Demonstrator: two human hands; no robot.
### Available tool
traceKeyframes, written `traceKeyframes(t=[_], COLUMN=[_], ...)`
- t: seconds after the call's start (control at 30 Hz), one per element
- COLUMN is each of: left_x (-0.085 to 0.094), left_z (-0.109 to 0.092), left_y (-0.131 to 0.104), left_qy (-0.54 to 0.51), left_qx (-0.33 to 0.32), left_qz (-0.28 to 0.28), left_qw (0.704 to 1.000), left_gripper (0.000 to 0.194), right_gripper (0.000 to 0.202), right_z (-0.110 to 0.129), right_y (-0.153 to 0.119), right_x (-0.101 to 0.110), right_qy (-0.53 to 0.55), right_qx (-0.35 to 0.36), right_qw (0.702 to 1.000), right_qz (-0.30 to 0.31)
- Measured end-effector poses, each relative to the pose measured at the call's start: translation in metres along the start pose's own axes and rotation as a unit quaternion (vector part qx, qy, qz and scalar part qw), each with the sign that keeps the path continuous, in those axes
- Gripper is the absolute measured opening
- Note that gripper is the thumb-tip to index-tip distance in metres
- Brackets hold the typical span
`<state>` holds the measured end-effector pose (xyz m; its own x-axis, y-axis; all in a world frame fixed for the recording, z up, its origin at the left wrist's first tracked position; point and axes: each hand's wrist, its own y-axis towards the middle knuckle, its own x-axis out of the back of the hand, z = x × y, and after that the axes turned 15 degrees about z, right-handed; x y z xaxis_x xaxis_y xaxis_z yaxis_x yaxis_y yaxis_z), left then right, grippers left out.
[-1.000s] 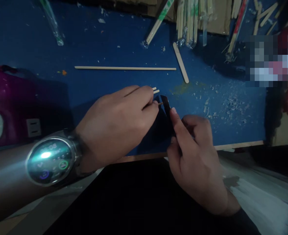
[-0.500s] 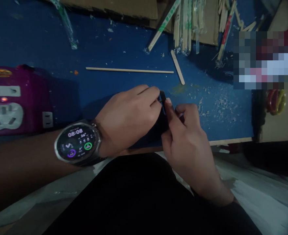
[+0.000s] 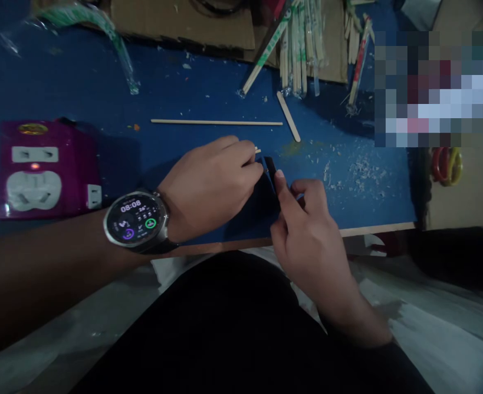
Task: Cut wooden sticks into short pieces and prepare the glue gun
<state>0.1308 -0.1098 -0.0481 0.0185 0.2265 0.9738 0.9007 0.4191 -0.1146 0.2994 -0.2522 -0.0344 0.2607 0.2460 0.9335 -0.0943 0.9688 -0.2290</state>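
Note:
My left hand, with a smartwatch on its wrist, is closed in a pinch. Pale tips of a thin wooden stick poke out past its fingers; the rest is hidden in the grip. Closed around a dark flat blade is my right hand, its thumb or finger pressed along the side. The blade's edge faces the left fingertips, with a small gap between. Beyond my hands, a long thin wooden stick and a short flat craft stick lie on the blue table.
On the left stands a purple power socket block. Wrapped chopsticks rest on cardboard at the back. Pale shavings are scattered on the right. A plastic wrapper lies at the back left; red and yellow rings sit far right.
The camera view has shifted a little. The blade now sits slightly apart from my left fingers, and pale stick tips show beyond them.

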Motion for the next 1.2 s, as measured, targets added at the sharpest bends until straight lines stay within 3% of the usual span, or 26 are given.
traceKeyframes(t=[0.17, 0.53, 0.7, 0.9, 1.2], left_x=[-0.001, 0.003, 0.005, 0.007, 0.006], left_z=[-0.006, -0.007, -0.006, -0.007, -0.005], left_y=[0.002, 0.005, 0.009, 0.009, 0.010], left_qy=[0.023, -0.027, -0.097, -0.088, -0.069], left_qx=[0.016, 0.029, 0.013, 0.022, 0.026], left_qz=[0.034, 0.037, 0.035, 0.049, 0.062], left_qw=[0.999, 0.999, 0.995, 0.995, 0.995], left_gripper=[0.030, 0.035, 0.034, 0.031, 0.031], right_gripper=[0.066, 0.061, 0.062, 0.062, 0.061], right_z=[-0.001, -0.002, -0.001, 0.002, 0.002], right_y=[-0.003, -0.019, -0.006, 0.007, -0.016], right_x=[-0.004, -0.005, -0.003, 0.005, 0.003], right_qy=[0.001, -0.016, -0.022, -0.045, -0.047], right_qx=[0.004, 0.004, 0.005, -0.005, 0.007], right_qw=[1.000, 1.000, 1.000, 0.999, 0.999], right_qz=[-0.014, -0.008, -0.010, 0.011, 0.006])
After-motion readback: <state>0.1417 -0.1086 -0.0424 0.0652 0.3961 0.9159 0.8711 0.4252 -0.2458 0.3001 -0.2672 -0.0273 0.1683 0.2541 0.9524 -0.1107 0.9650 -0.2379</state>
